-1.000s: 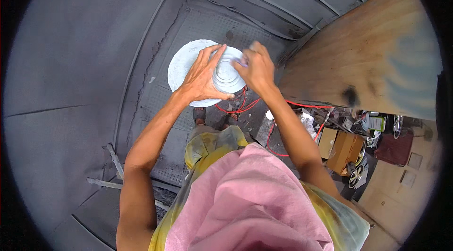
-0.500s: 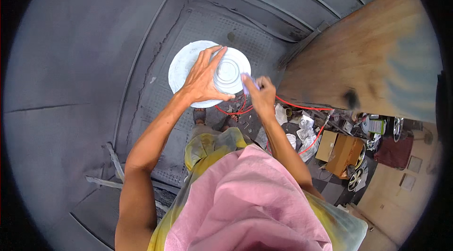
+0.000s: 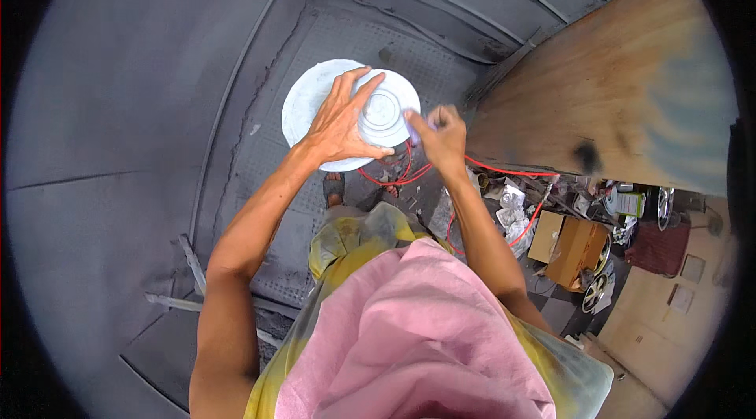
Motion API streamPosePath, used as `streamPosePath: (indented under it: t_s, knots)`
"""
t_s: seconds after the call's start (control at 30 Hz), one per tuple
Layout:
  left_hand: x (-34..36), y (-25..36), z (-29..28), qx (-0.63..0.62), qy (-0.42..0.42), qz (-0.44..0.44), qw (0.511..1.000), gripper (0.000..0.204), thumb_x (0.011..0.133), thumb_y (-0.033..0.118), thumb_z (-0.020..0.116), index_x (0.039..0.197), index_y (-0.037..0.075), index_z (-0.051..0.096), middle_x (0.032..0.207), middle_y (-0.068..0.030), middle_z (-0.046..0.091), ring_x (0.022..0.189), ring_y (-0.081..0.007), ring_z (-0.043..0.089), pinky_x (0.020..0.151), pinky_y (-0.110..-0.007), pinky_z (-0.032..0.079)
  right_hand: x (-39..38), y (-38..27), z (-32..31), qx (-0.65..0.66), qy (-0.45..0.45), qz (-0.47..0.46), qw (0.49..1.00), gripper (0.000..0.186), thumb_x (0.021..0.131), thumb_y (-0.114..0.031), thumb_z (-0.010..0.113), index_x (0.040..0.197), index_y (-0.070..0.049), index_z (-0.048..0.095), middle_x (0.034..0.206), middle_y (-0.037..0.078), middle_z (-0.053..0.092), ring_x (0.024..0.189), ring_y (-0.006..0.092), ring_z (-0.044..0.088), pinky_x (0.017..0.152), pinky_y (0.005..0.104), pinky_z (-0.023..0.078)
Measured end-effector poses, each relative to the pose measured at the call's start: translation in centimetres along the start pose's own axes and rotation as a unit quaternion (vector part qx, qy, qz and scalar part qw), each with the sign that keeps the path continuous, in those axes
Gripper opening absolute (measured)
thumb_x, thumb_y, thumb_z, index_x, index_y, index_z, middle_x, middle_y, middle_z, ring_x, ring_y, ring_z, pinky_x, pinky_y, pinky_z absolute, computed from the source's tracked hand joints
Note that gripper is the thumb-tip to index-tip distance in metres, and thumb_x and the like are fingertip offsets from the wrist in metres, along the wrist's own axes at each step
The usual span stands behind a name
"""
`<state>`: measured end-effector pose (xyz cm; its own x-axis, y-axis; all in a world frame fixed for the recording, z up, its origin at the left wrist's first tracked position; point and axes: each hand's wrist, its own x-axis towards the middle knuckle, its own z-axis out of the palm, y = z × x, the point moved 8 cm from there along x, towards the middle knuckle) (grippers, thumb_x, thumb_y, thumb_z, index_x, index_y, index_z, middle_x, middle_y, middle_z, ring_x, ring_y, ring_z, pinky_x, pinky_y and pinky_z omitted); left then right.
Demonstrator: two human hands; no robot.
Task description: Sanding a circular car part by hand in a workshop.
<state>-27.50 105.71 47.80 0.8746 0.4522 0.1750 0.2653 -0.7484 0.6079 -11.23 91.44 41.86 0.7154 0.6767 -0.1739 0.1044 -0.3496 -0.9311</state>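
Observation:
A white round disc point(image 3: 383, 110) with raised concentric rings is in front of me, overlapping a larger white round top point(image 3: 305, 104). My left hand point(image 3: 340, 121) spans the disc, fingers over its far edge and thumb at its near edge. At the disc's right rim, my right hand point(image 3: 445, 138) pinches a small lilac pad point(image 3: 413, 134), partly hidden by the fingers and a little blurred. Whether the pad touches the rim at this instant is hard to make out.
A red hose point(image 3: 504, 173) loops behind the disc and along the floor to the right. A large brown panel point(image 3: 591, 88) stands at the right. Below it lie a cardboard box point(image 3: 577, 252), wheel rims point(image 3: 597, 293) and crumpled wrapping. Grey walls point(image 3: 142, 104) enclose the left.
My right hand and the lilac pad have shifted slightly right along the disc's rim. My left hand keeps its hold, and the disc sits slightly higher in view.

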Motion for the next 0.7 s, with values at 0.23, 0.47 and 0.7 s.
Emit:
streamPosePath:
  t_s: [0.23,0.47,0.7]
  knots:
    - [-0.1,-0.5,0.0,0.004,0.014,-0.013,1.000,0.136,0.051,0.046,0.103,0.166,0.009,0.042,0.163,-0.0228,0.039,0.148,-0.0469,0.041,0.125,-0.057,0.042,0.8,-1.4,-0.5,-0.031,0.001,-0.032,0.999,0.056,0.085,-0.032,0.096,0.067,-0.002,0.053,0.080,0.008,0.058,0.078,0.0197,0.060,0.068,0.0432,0.048]
    - [0.2,-0.2,-0.1,0.007,0.003,-0.006,1.000,0.143,0.050,0.056,0.104,0.167,0.003,0.040,0.162,-0.0225,0.041,0.151,-0.0469,0.039,0.124,-0.057,0.041,-3.8,1.9,-4.6,0.113,-0.057,0.071,0.989,0.048,0.094,-0.027,0.091,0.072,-0.007,0.053,0.073,0.003,0.064,0.056,0.0102,0.060,0.047,0.0290,0.048]
    - [3.6,-2.1,-1.8,0.014,0.050,-0.073,0.996,0.058,0.093,0.053,0.081,0.124,0.004,0.078,0.114,-0.0223,0.076,0.113,-0.0407,0.069,0.103,-0.052,0.050,-2.3,-4.1,-0.9,0.041,-0.051,-0.080,0.995,0.024,0.098,-0.018,0.084,0.104,-0.003,0.066,0.083,0.009,0.068,0.065,0.0149,0.066,0.056,0.0347,0.053]
